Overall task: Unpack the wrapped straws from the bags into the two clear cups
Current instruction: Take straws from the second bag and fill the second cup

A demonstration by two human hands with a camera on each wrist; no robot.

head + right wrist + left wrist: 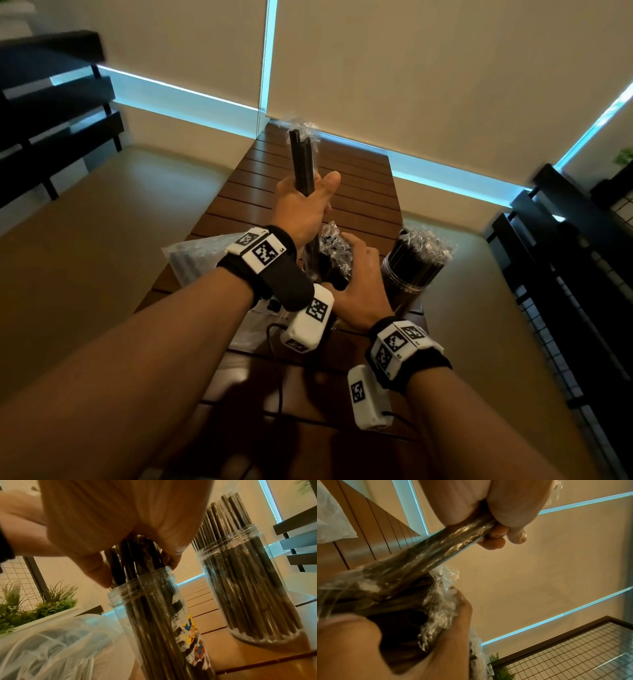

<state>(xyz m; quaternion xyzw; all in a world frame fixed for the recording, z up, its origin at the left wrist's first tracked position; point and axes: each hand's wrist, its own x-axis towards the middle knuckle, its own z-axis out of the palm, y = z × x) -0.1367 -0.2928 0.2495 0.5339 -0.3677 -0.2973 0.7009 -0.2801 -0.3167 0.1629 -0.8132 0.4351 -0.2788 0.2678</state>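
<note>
With the left hand (303, 209) wrapped around a few wrapped straws (303, 161), lower them straight into the near cup (154, 615) while the right hand (356, 284) pinches that cup's standing straws aside to open a gap.

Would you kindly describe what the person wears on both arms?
Bare forearms, no sleeves. Each wrist has a black band topped with white blocks bearing black square-patterned markers. Beneath each wrist hangs a white camera box, also marked, with a thin black cable.

Head view overhead; wrist views close, upward.
</note>
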